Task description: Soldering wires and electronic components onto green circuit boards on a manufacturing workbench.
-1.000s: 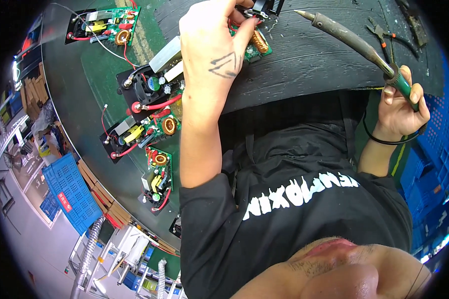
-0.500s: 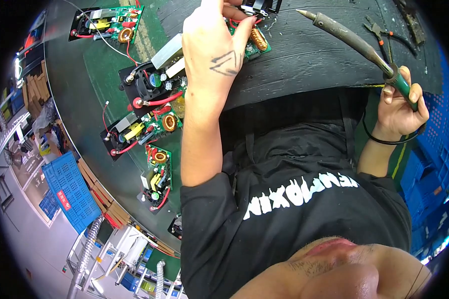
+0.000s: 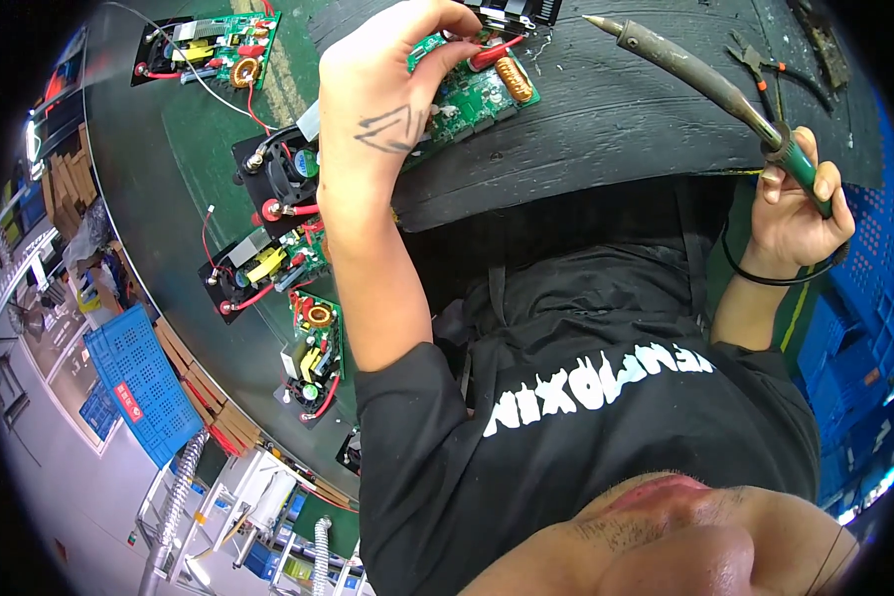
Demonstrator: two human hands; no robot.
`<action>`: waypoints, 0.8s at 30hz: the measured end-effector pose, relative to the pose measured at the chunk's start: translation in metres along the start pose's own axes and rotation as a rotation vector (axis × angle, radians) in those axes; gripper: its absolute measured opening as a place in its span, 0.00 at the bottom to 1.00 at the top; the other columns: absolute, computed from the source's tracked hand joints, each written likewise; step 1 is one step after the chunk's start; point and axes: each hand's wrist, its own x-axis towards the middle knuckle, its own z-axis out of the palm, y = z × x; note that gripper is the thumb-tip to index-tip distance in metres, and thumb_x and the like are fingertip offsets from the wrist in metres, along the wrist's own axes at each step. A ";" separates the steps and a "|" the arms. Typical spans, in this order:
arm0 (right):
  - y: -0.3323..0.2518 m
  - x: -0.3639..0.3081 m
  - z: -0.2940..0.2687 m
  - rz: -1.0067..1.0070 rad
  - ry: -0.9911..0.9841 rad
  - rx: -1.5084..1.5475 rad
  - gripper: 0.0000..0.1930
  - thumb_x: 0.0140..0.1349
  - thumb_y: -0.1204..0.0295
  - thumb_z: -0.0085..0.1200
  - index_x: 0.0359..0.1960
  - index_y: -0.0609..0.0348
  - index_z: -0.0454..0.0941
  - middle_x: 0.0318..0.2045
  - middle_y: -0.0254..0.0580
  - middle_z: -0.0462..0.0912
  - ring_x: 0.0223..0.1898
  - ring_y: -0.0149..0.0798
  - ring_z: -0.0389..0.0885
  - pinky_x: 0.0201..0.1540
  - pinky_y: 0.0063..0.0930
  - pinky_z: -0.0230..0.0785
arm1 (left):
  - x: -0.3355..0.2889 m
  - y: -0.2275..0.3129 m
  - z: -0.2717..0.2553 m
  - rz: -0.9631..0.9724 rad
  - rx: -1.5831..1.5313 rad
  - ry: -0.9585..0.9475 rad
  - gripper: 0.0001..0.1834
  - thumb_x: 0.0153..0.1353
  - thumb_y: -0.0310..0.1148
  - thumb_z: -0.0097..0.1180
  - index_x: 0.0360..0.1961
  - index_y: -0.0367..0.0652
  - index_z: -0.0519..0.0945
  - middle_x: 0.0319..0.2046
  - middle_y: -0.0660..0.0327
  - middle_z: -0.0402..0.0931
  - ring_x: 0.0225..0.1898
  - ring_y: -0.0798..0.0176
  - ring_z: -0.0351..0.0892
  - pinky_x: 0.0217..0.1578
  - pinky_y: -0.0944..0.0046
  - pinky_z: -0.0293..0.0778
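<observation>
My right hand [image 3: 800,204] is wrapped round the green handle of a soldering iron [image 3: 700,79], whose bare tip points up and left over the bench. My left hand [image 3: 382,94] reaches over a green circuit board [image 3: 467,111] with a copper-wound coil [image 3: 514,79]. Its thumb and index finger are curled close together beside a short red wire [image 3: 495,55]. This wire runs to a black end panel [image 3: 531,12] at the top edge. What lies between those fingertips is hidden.
Several similar board assemblies lie on the green mat to the left, among them one with a black fan [image 3: 290,164]. Pliers with orange-and-black handles [image 3: 760,72] rest at the upper right. Blue crates [image 3: 839,338] stand beyond my right arm; a thin pale cable [image 3: 184,50] crosses the mat.
My left hand has shifted left, away from the black panel, uncovering more of the circuit board and the red wire. The right hand and soldering iron have barely moved.
</observation>
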 end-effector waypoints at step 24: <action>-0.009 -0.003 -0.002 -0.024 -0.005 0.011 0.19 0.71 0.55 0.40 0.33 0.53 0.79 0.64 0.69 0.74 0.41 0.61 0.85 0.39 0.37 0.78 | -0.016 0.000 0.010 -0.316 -0.008 0.104 0.06 0.67 0.28 0.62 0.41 0.39 0.85 0.28 0.58 0.86 0.31 0.65 0.87 0.38 0.66 0.78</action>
